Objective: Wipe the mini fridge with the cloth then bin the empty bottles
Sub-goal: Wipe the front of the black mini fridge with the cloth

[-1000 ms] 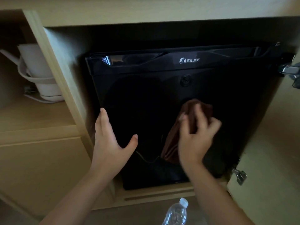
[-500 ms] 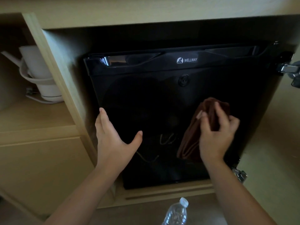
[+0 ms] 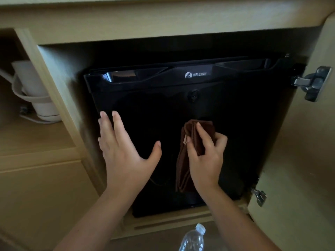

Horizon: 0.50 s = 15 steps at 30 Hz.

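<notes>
1. The mini fridge [image 3: 239, 127] is a black one tucked inside a light wood cabinet [image 3: 163, 20]. Its door is closed, with a white "WELLWAY" logo [image 3: 195, 75] on the top strip and a small round lock [image 3: 194, 96] just under that.
2. My left hand [image 3: 125, 153] is released: fingers straight and spread, thumb sticking out, palm facing the fridge door right at its left edge. It looks like it's flat on the door, but I honestly can't tell if it's pressing.
3. My right hand [image 3: 204, 156] is grasping the brown cloth [image 3: 183, 171], fingers curled over the bunched top part. It holds the cloth against the fridge door, about the middle, below the lock.
4. The rest of the cloth hangs down in folds under that hand, toward the bottom edge of the door.
5. There's a clear plastic bottle [image 3: 194, 240] with a white cap on the floor, just in front of the cabinet's bottom edge. Can't tell how much is in it.
6. The cabinet door [image 3: 299, 160] is swung open on the right, with a metal hinge [image 3: 315, 82] up top and another one lower down.
7. On the shelf [image 3: 27, 140] to the left sits a white kettle [image 3: 36, 91].
</notes>
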{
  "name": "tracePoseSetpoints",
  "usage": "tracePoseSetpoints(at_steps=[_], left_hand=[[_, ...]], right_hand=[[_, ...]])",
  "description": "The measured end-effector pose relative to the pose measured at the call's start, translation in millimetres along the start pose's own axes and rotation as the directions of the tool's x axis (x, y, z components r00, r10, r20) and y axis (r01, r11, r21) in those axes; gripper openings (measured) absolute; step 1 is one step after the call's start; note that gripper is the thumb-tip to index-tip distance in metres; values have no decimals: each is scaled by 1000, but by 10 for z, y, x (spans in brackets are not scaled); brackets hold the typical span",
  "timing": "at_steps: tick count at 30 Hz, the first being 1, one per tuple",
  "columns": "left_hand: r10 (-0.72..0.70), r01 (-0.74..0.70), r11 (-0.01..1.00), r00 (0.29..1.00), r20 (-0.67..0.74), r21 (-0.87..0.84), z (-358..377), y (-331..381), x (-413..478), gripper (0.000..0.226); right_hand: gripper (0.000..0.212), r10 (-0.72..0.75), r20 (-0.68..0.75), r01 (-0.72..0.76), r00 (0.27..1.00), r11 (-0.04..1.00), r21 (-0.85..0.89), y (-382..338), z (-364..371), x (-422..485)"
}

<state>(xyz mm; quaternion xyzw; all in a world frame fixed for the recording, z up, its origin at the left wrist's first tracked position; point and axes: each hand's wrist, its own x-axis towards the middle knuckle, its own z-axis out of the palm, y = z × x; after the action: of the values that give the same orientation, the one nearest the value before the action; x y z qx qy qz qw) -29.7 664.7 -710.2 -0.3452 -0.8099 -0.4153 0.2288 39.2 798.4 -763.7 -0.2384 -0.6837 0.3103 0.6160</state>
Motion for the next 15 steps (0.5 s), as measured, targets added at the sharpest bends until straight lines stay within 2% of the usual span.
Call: tracePoseSetpoints(at_steps=[2,6,9,11,15], left_hand=[[102,-102,993,995,-4,63,40,99,-14,94],[285,-288,946,958,45,150,130,348,54,81],[387,-395,903,919,77,169,207,601,223,75],[452,-462,865,887,95,194,258,775,340,75],[538,-559,777,828,155,290,353,1026,542,77]], right_hand=[[40,2,-37,-3,999,1000,-26,53,-166,203],[38,214,-199,-206,956,977,60,187,-485,603],[38,425,-313,-395,850,905,155,385,-628,622],[39,548,-334,-500,767,837,224,472,-677,587],[39,630,-356,-544,690,776,319,403,-703,706]])
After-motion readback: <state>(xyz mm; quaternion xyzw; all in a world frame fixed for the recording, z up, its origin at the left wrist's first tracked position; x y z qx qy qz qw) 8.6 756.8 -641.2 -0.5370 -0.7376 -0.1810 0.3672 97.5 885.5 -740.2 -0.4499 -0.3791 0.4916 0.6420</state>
